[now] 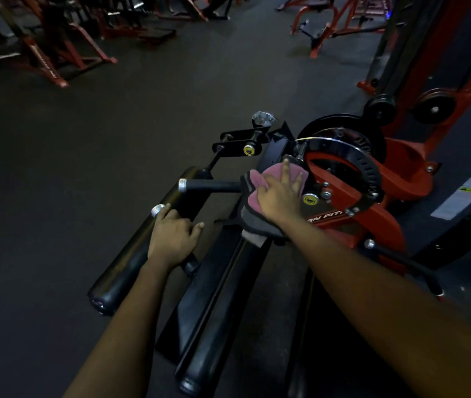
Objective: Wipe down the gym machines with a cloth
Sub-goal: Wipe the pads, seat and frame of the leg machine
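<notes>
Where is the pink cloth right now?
Head view, right of centre: the pink and grey fabric cloth is pressed under the right hand against the red machine, beside the chrome slotted disc.

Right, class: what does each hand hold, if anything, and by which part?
The left hand grips the black handle just below its chrome end cap. The right hand holds nothing: its straight fingers press the pink cloth against the machine.

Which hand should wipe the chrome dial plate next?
Right. The right hand already presses the cloth flat, directly beside the chrome dial plate. The left hand grips a handle farther left and has no cloth.
</notes>
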